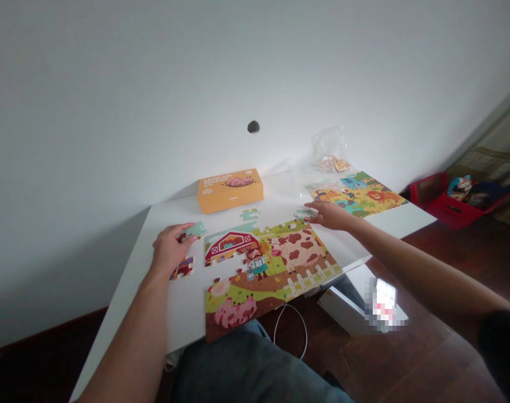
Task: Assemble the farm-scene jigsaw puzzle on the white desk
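A farm jigsaw puzzle (275, 285), partly joined, lies on the white table, showing a barn, a farmer, a cow and pigs. Gaps show in its barn part and along its top edge. My left hand (171, 243) is left of it, thumb and fingers closed on a pale green puzzle piece (196, 229). Below that hand lies a loose dark red and brown piece (184, 268). At the puzzle's top right, my right hand (328, 215) has its fingertips around a pale green edge piece (302, 213). Another pale green piece (251, 214) lies above the barn.
An orange puzzle box (230, 193) stands at the table's back. Right of it are a clear plastic bag (330, 151) with pieces and an animal puzzle (372, 196). A red bin (456, 212) sits on the floor at right. A phone (384, 294) rests below the table edge.
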`<state>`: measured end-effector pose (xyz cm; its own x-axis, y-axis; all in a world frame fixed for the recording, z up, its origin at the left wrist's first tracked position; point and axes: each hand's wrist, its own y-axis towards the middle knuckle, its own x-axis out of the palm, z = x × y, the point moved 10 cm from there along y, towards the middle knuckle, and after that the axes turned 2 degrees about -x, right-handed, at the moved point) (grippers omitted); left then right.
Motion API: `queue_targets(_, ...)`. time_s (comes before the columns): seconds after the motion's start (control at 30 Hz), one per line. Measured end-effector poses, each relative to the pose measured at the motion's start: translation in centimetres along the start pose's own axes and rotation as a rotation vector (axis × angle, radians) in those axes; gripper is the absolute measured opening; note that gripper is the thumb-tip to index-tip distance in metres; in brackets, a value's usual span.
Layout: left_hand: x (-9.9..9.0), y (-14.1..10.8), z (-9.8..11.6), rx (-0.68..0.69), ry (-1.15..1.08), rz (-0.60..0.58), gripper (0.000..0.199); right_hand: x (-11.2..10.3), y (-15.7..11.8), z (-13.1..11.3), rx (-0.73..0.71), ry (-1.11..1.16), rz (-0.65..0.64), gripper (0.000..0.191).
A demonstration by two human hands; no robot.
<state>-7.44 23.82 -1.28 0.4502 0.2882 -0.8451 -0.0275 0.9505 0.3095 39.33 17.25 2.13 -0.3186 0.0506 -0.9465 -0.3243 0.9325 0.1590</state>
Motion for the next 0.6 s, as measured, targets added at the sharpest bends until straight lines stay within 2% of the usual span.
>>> queue_targets(0.07, -0.3, 0.0, 0.5, 0.064, -0.065, 0.028, 0.042, 1.5, 1.6, 1.4, 0.032, -0.026, -0.073, 0.047)
queue_targets(0.17, -0.4, 0.0, 0.5, 0.074, -0.099, 0.05, 0.041, 2.6, 2.7, 3.4, 0.105, 0.025, -0.123, 0.049)
queue_targets(0.23, -0.4, 0.1, 0.7, 0.085, -0.104, 0.049, 0.04, 2.4, 3.1, 4.4, 0.137, 0.118, -0.09, 0.046)
queue_targets(0.3, -0.4, 0.1, 1.1, 0.1, -0.11, 0.044, 0.039, 2.0, 3.5, 5.0, 0.14, 0.196, -0.03, 0.034)
queue_targets(0.37, -0.3, 0.1, 1.2, 0.094, -0.104, 0.035, 0.038, 2.0, 3.9, 5.1, 0.126, 0.226, 0.016, 0.024)
queue_targets(0.6, -0.4, 0.1, 1.4, 0.104, -0.067, 0.035, 0.033, 3.4, 4.4, 3.0, -0.005, 0.363, 0.203, 0.034)
